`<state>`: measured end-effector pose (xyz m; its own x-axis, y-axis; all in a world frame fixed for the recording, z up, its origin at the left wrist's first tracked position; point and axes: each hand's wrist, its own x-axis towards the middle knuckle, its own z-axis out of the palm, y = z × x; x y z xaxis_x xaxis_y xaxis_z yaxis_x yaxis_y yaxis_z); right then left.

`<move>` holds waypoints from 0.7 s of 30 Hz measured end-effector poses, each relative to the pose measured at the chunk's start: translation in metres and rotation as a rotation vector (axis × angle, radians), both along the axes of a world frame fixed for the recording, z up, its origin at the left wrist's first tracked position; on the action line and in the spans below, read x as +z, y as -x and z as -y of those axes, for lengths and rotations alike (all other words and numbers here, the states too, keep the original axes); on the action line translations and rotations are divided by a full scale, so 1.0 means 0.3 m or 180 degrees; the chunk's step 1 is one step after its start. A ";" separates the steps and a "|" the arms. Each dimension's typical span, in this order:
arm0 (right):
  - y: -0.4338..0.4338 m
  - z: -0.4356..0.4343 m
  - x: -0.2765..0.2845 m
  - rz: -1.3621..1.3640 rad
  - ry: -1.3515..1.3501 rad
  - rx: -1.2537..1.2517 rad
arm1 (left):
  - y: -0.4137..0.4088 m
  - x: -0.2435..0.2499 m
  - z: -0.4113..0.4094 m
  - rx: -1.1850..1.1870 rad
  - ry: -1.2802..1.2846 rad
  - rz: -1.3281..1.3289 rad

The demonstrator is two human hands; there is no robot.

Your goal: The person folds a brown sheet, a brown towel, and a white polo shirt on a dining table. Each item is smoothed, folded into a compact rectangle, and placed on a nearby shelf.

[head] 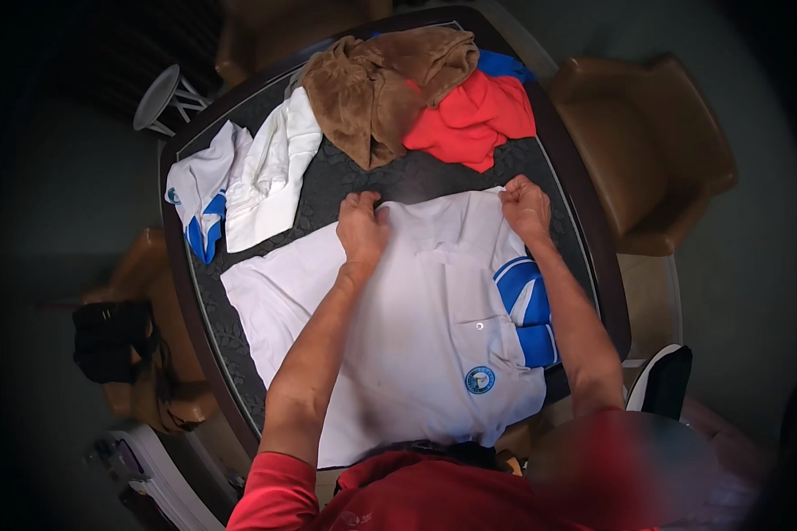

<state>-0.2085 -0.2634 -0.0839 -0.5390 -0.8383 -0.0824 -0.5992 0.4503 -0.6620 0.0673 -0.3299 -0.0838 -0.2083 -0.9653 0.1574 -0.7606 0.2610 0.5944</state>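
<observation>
A white polo shirt [405, 318] with a blue-and-white collar, a chest pocket and a round badge lies spread sideways over the near part of the table, its collar to the right. My left hand [363, 226] pinches the shirt's far edge near its middle. At the far right corner of the same edge, my right hand [526, 204] grips the fabric between thumb and fingers. The shirt's near side reaches my body at the table's edge.
The dark-topped table [345, 176] also bears a brown plush cloth [365, 93], a red garment [471, 123], a blue cloth [505, 65], a white garment [272, 172] and a white-and-blue shirt [202, 172]. Brown armchairs [644, 146] stand around; one holds a black bag [113, 338].
</observation>
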 end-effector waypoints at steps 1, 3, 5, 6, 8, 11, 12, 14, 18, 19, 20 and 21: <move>-0.008 -0.006 0.011 -0.0244 0.0075 -0.0041 | 0.008 0.008 -0.015 -0.0038 0.0332 0.0145; -0.037 -0.023 0.039 -0.0711 0.0234 -0.0112 | 0.017 0.038 -0.044 -0.0434 0.1085 0.0084; -0.061 -0.061 0.036 -0.0461 0.0617 0.0204 | 0.022 0.059 -0.085 -0.0944 0.1549 0.0145; -0.102 -0.086 0.083 -0.0276 0.0680 0.0373 | 0.011 0.055 -0.118 -0.1325 0.1373 0.0276; -0.175 -0.140 0.109 -0.0095 0.0828 0.0787 | -0.003 0.010 -0.176 -0.1609 0.1072 0.0135; -0.232 -0.219 0.066 -0.0259 0.0829 0.1211 | -0.010 0.008 -0.183 -0.1381 0.0959 -0.0171; -0.232 -0.234 0.054 -0.0394 0.0703 0.1178 | -0.009 0.001 -0.185 -0.1297 0.0902 -0.0275; -0.216 -0.256 0.048 -0.0169 0.0399 0.1226 | -0.017 -0.009 -0.193 -0.1337 0.0903 -0.0227; -0.184 -0.266 0.039 -0.0409 0.0492 0.1439 | 0.003 0.071 -0.235 -0.1331 0.0655 -0.0292; -0.175 -0.266 0.029 -0.0464 0.0507 0.1497 | 0.012 0.072 -0.249 -0.1297 0.0642 -0.0320; -0.167 -0.270 0.025 -0.0520 0.0520 0.1554 | 0.025 0.072 -0.263 -0.1264 0.0626 -0.0349; -0.172 -0.273 0.039 -0.0616 0.0582 0.1556 | 0.032 0.071 -0.272 -0.1215 0.0613 -0.0363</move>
